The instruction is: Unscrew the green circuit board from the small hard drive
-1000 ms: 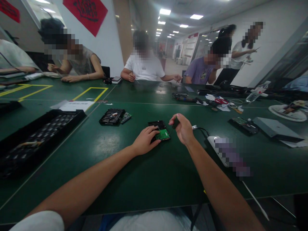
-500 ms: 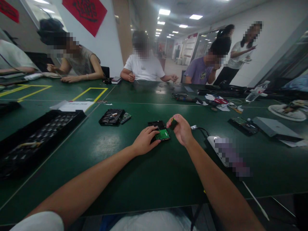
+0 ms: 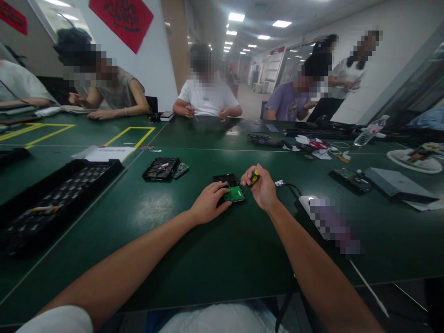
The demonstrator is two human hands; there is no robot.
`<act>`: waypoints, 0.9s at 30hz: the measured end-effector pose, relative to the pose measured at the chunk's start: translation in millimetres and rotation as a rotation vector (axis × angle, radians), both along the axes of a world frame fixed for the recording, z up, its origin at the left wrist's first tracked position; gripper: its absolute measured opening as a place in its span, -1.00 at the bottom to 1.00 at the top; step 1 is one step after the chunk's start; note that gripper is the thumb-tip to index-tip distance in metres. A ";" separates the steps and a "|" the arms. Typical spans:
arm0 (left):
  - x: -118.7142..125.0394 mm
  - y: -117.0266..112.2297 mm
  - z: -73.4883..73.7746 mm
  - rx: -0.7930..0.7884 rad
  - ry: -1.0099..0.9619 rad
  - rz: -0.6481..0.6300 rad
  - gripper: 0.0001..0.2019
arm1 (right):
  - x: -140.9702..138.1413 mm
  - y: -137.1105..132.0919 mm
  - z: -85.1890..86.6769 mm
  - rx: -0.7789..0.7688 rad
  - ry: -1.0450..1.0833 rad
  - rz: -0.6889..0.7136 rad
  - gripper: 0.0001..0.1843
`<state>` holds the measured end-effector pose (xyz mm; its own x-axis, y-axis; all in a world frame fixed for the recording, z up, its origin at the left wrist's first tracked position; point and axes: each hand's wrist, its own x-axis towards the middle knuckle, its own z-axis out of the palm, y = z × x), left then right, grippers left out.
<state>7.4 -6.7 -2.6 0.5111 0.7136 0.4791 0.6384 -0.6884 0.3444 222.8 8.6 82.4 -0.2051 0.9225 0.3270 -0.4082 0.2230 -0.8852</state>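
Note:
A small black hard drive (image 3: 226,179) with a green circuit board (image 3: 234,194) lies on the green table (image 3: 194,240) in front of me. My left hand (image 3: 208,201) rests on its near left edge, fingers curled down over the drive and pressing it. My right hand (image 3: 261,187) hovers just right of the drive, closed round a screwdriver with a black and yellow handle (image 3: 255,176), its tip pointing down toward the board.
A second opened drive (image 3: 161,168) lies further left. A black parts tray (image 3: 52,194) sits at the left. A white device with a cable (image 3: 314,210) lies right of my hand, boards and a grey box (image 3: 395,183) beyond. Several people sit across the table.
My right hand has shifted slightly left toward the drive and turned, so the handle's yellow part now shows. My left hand has stayed on the drive.

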 end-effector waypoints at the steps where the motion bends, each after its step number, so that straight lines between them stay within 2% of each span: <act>1: 0.1 0.0 -0.1 -0.002 -0.004 0.000 -0.57 | -1.2 -0.5 -1.0 0.005 -0.008 -0.008 -0.56; 4: 0.3 0.1 -0.4 -0.002 -0.017 0.002 -0.57 | -1.9 -1.0 -2.1 -0.008 -0.005 -0.034 -0.67; 10: -0.1 -0.6 1.1 0.003 0.005 -0.001 -0.57 | 6.8 1.5 2.7 -0.032 0.025 -0.012 -0.74; 18: -0.2 0.0 -0.3 -0.001 -0.002 -0.001 -0.57 | 8.2 4.7 3.0 -0.056 -0.005 -0.067 -0.55; 27: -0.4 -0.9 1.0 -0.009 0.005 0.011 -0.57 | 2.8 3.6 -4.5 -0.052 -0.058 -0.105 -0.63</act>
